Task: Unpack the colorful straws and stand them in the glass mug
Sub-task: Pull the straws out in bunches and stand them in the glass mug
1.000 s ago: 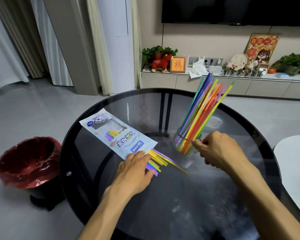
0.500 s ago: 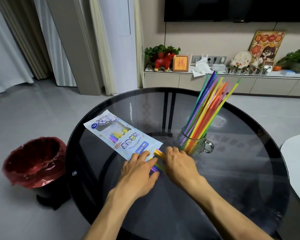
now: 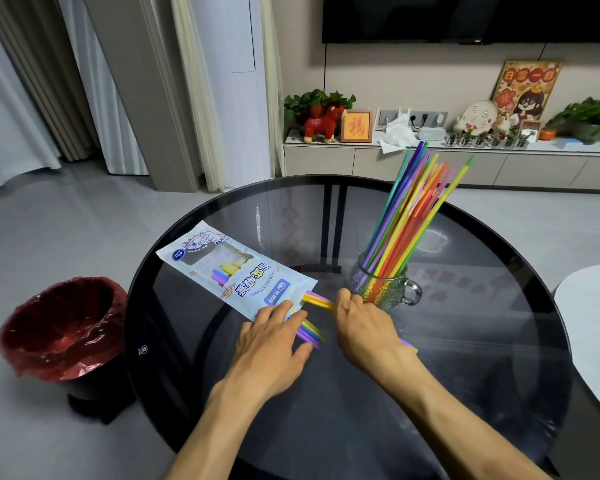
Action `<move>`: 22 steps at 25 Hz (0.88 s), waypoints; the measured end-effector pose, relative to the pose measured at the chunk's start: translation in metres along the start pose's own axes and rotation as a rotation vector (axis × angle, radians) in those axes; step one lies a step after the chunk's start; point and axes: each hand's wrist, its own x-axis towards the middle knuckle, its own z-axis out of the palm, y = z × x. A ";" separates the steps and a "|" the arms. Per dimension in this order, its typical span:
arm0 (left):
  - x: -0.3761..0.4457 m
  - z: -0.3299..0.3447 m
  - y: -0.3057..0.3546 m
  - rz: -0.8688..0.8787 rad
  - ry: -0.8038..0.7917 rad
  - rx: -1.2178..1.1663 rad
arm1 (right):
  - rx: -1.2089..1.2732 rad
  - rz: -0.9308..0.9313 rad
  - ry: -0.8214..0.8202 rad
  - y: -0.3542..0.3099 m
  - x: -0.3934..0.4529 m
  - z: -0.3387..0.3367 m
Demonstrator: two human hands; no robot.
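A white and blue straw package [image 3: 234, 271] lies flat on the round dark glass table [image 3: 499, 341], open end toward me. Several straws [image 3: 310, 332] stick out of that end, yellow and purple among them. My left hand [image 3: 274, 341] presses flat on the package's open end and on the loose straws. My right hand [image 3: 364, 329] grips a few yellow straws [image 3: 317, 300] just outside the package mouth; one straw end shows past my wrist. Right of my hands stands the glass mug [image 3: 383, 287], handle to the right, with several colorful straws [image 3: 416, 209] leaning up and right in it.
A bin lined with a red bag [image 3: 61, 327] stands on the floor left of the table. A white surface [image 3: 589, 327] lies beyond the table's right edge. A low cabinet [image 3: 430, 161] with plants and ornaments runs along the back wall.
My right hand left the mug, came left to the package mouth and closed on a few yellow straws. My left hand stayed pressing on the package end.
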 end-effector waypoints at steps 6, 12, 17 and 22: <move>0.004 0.001 -0.007 -0.044 -0.033 -0.060 | 0.115 -0.006 -0.259 0.040 0.004 -0.023; 0.010 0.007 -0.012 -0.056 -0.042 -0.122 | 0.541 0.117 -0.366 0.128 -0.035 -0.086; 0.010 0.004 -0.006 -0.053 0.180 -0.302 | 0.497 -0.001 -0.023 0.115 -0.031 -0.088; 0.007 -0.016 0.021 0.184 0.670 0.041 | 0.123 -0.159 0.115 0.069 -0.015 -0.056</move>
